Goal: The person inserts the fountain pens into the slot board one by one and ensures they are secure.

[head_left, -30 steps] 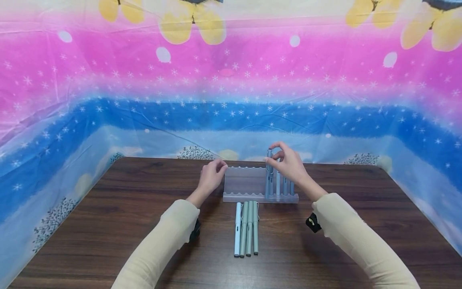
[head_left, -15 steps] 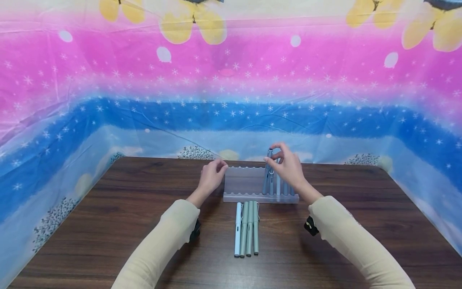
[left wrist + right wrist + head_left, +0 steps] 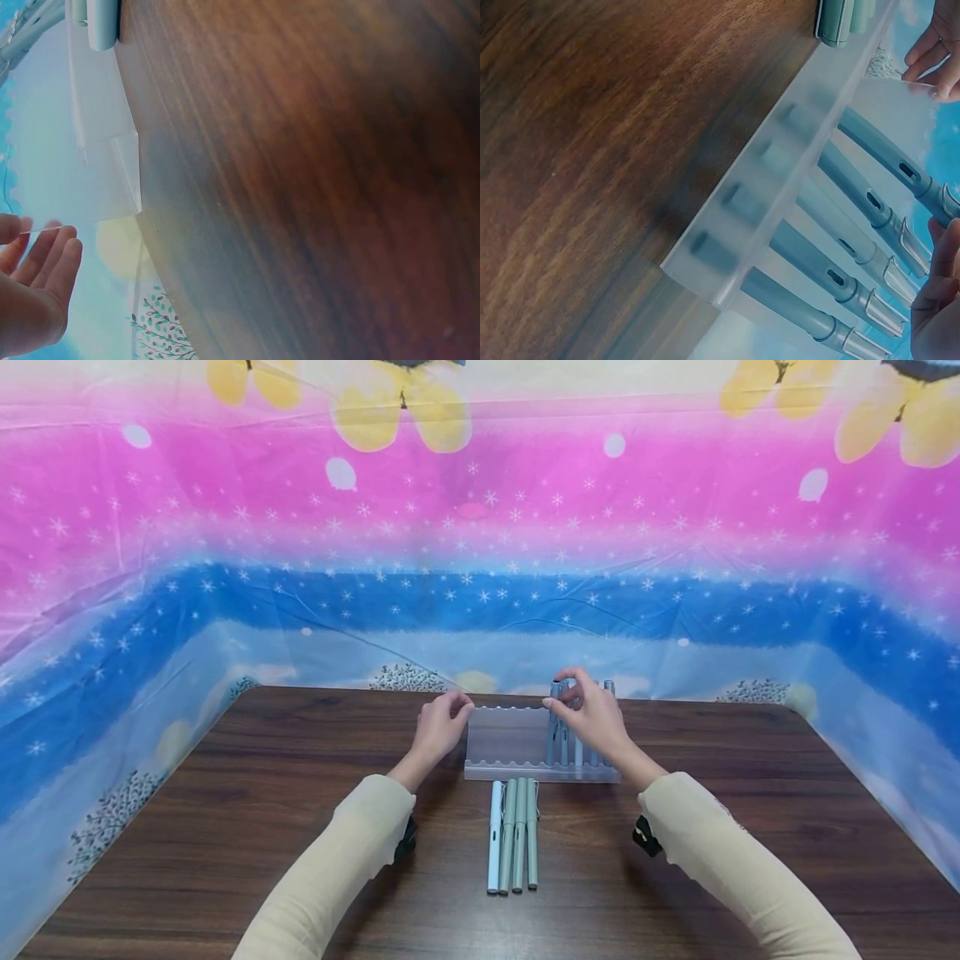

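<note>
A frosted clear pen rack (image 3: 506, 737) stands on the table, with several grey-blue pens (image 3: 862, 187) and one paler pen (image 3: 844, 232) leaning upright in the slots at its right end. My left hand (image 3: 441, 724) pinches the rack's left edge between thumb and fingers; the left wrist view shows that hand (image 3: 37, 289) at the panel's side. With thumb and fingertips, my right hand (image 3: 596, 717) holds the cap end of the leftmost grey-blue pen (image 3: 889, 154), whose lower end is in a slot. The right palm hides parts of the other racked pens in the head view.
In front of the rack lie a pale blue pen (image 3: 494, 839) and three green pens (image 3: 519, 835), side by side and pointing toward the rack. The brown wooden table (image 3: 300, 827) ends at a printed cloth backdrop (image 3: 360, 602) behind and at the sides.
My right hand has shifted slightly left and lowered, bringing its pen from in front of the neighbouring pen into the slot to the left. The left hand stays on the rack's edge.
</note>
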Demonstrator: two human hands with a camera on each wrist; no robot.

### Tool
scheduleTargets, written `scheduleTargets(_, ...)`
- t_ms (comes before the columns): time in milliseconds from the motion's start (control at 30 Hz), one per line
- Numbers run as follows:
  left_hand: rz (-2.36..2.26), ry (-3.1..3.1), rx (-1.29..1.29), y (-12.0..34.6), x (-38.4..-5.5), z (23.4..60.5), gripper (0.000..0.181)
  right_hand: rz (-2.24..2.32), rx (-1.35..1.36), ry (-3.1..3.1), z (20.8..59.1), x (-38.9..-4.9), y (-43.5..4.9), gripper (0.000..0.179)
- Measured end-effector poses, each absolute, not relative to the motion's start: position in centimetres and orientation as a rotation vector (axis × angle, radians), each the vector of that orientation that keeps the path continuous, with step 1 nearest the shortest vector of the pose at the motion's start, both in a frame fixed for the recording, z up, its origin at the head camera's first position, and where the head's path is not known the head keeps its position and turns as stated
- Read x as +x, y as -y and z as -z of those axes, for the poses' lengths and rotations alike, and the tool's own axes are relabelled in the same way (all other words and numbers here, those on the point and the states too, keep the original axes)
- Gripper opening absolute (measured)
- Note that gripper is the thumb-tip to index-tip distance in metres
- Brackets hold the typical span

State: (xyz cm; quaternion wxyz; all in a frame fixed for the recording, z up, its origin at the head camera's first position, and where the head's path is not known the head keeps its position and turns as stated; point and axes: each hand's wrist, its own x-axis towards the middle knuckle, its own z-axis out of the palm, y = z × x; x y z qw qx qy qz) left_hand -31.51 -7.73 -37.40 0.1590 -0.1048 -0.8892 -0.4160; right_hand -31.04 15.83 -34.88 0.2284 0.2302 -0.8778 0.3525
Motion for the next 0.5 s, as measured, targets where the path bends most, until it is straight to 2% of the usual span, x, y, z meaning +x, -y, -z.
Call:
scheduleTargets(300,1.183,2.539,-0.305,7.72,-31.48,37.43,0.014,-0.994,0.647,2.481,34.92,-31.22,-15.95,0.031)
scheduleTargets(500,1.174,2.538,-0.306,7.74,-31.55,37.43,0.014,-0.941,0.697,2.518,34.99,-31.52,-16.47,0.037)
